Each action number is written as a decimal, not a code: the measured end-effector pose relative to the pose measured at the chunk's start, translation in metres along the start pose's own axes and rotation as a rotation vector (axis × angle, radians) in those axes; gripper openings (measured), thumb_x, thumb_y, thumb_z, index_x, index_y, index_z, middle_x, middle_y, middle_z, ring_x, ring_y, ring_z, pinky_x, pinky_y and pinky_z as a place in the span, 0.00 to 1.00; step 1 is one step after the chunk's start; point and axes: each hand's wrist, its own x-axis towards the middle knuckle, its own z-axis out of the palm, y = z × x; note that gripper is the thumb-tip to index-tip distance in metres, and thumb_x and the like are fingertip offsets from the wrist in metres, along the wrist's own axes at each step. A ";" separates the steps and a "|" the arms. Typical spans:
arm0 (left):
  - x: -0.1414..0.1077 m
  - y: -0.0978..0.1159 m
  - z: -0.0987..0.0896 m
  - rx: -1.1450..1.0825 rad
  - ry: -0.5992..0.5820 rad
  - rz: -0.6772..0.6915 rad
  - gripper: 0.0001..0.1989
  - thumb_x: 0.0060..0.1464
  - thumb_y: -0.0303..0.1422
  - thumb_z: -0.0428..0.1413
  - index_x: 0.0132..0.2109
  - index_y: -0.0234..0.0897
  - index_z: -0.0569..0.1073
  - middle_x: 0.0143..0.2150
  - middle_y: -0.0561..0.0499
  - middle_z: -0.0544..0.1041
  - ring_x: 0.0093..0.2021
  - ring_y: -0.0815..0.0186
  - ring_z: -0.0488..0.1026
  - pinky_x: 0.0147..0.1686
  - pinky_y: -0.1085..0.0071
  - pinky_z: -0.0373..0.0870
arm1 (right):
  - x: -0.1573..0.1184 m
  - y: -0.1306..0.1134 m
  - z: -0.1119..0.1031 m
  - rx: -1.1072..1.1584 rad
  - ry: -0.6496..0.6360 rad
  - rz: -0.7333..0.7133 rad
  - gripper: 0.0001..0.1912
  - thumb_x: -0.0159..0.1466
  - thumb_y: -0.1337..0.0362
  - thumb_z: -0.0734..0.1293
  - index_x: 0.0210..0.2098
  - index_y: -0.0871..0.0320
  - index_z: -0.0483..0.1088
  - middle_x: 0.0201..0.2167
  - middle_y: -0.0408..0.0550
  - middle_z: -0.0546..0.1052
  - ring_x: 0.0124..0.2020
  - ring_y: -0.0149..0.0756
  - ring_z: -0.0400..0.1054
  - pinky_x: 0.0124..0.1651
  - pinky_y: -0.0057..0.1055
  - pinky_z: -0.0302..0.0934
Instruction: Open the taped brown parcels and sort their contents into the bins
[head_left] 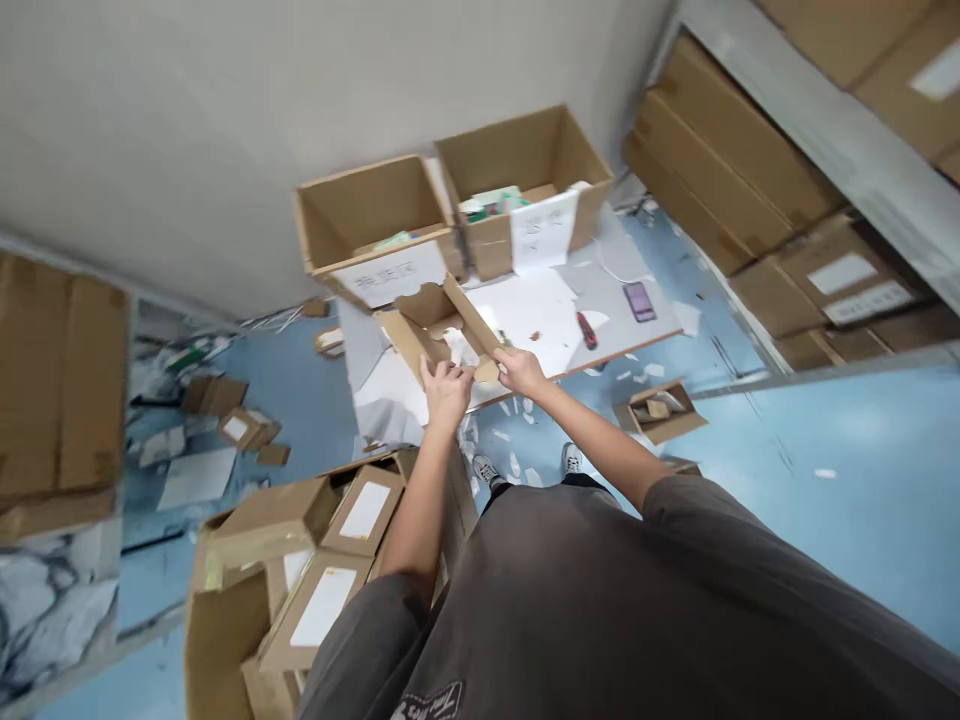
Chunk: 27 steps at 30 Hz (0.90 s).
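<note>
An open cardboard box (409, 345) lies tilted over the near side of the low table, with something white inside it. The fingers of my left hand (448, 392) are bent over the box's near edge. At the right near corner, my right hand (523, 372) pinches the cardboard between thumb and fingers. White paper (536, 305) is spread on the table beside the box. A red and black tool (586, 330), perhaps a utility knife, and a phone (640, 301) lie to the right of my hands.
Two open cartons with paper signs, a left carton (319, 235) and a right carton (499, 250), stand behind the table. A large carton (225, 640) of labelled boxes sits at my left. A small open box (664, 425) and paper scraps litter the blue floor. Shelves hold cartons (720, 170) at right.
</note>
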 end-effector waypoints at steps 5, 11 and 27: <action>0.063 0.142 0.023 -0.009 0.021 0.255 0.15 0.69 0.31 0.55 0.53 0.49 0.86 0.39 0.44 0.85 0.54 0.47 0.76 0.77 0.25 0.39 | -0.088 0.104 -0.088 -0.038 0.136 0.160 0.09 0.67 0.73 0.67 0.45 0.58 0.76 0.38 0.52 0.80 0.41 0.44 0.70 0.41 0.32 0.56; 0.115 0.329 0.084 -0.091 -0.112 0.619 0.16 0.69 0.30 0.56 0.54 0.50 0.86 0.36 0.44 0.84 0.54 0.48 0.76 0.78 0.28 0.43 | -0.247 0.211 -0.162 -0.142 0.363 0.492 0.05 0.66 0.71 0.68 0.39 0.56 0.75 0.36 0.52 0.80 0.41 0.44 0.70 0.42 0.32 0.57; 0.044 0.661 0.251 -0.005 -0.612 1.491 0.19 0.62 0.29 0.62 0.58 0.44 0.83 0.47 0.45 0.85 0.58 0.52 0.74 0.76 0.43 0.54 | -0.581 0.261 -0.162 -0.008 0.376 1.453 0.09 0.63 0.69 0.70 0.43 0.56 0.77 0.46 0.54 0.83 0.45 0.45 0.75 0.43 0.31 0.63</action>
